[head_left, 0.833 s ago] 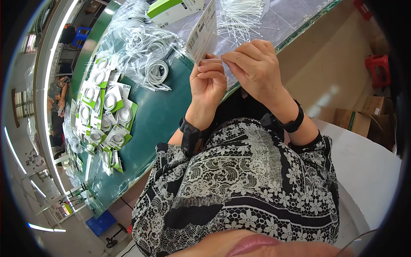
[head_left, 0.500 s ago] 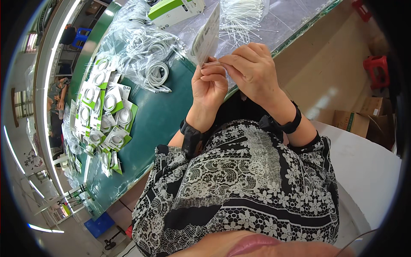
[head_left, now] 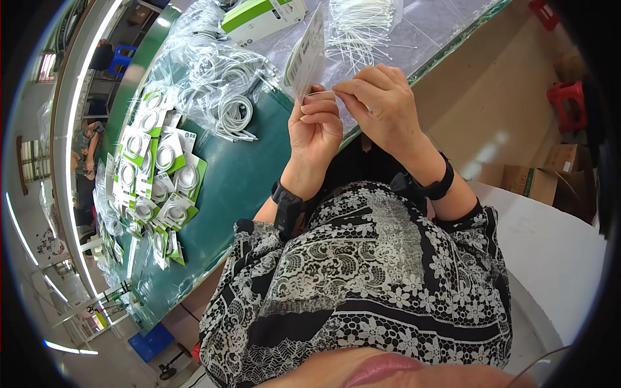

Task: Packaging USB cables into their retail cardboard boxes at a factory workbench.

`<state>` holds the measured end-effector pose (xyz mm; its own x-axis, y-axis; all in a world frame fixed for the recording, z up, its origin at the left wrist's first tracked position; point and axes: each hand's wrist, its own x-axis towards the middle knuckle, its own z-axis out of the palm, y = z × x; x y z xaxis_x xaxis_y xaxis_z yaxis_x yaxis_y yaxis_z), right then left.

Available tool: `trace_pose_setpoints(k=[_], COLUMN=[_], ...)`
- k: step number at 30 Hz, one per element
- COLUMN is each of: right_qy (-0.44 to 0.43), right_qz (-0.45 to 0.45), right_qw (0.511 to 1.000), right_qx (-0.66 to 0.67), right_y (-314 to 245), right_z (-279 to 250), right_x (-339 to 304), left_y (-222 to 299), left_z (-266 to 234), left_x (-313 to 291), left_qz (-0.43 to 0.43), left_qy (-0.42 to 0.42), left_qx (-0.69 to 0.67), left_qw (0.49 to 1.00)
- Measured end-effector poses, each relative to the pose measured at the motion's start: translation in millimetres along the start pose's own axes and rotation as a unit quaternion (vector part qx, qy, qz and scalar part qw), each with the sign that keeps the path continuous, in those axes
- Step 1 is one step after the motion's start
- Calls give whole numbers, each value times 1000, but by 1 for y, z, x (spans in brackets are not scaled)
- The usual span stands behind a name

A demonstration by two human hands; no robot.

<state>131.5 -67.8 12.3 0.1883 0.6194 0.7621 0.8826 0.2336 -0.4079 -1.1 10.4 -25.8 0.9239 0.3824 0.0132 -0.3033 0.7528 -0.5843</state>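
Note:
My left hand [head_left: 315, 134] is closed around the lower edge of a cable card [head_left: 309, 57], a white retail card with a coiled light cable on its far side, held upright and nearly edge-on. From the card's lower end a thin white cable tie [head_left: 321, 93] runs across to my right hand [head_left: 383, 103], whose thumb and forefinger pinch its end. The tie's far end is hidden by my left fingers. Beyond my hands lies a bundle of loose white cable ties [head_left: 362, 29] on the table.
Carded cables [head_left: 152, 171] with green edges lie in a pile on the green table [head_left: 223, 184] at left. Bagged coils of white cable [head_left: 226, 81] and a green-and-white box [head_left: 264, 21] are farther back. Red stools [head_left: 568, 107] and cardboard cartons [head_left: 550, 174] stand right.
My right fingertips have drawn slightly away from my left hand, and more of the white tie shows between them. The card has shifted a little to the left.

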Motion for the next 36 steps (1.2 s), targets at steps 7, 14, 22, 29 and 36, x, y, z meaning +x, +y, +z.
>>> trace_pose_setpoints(k=[7,14,22,29,36], right_qy=[-7,-4,-3,-3,-4], right_qz=[7,9,18,7,5], right_qw=[1000,1000,1000,1000,1000], right_qx=[-2,11,15,13,10], right_y=[1,0,1,2,0], right_z=[1,2,2,3,1], right_x=[-2,-4,-4,-5,-5], left_y=[2,3,4,3,4], left_z=[-2,-5,-6,-4,-5], left_x=[-1,-1,0,-1,-1], left_qz=[4,11,9,18,19], left_qy=[0,4,-3,-5,-1], left_qx=[7,11,4,-6,-4], left_qw=[1000,1000,1000,1000,1000])
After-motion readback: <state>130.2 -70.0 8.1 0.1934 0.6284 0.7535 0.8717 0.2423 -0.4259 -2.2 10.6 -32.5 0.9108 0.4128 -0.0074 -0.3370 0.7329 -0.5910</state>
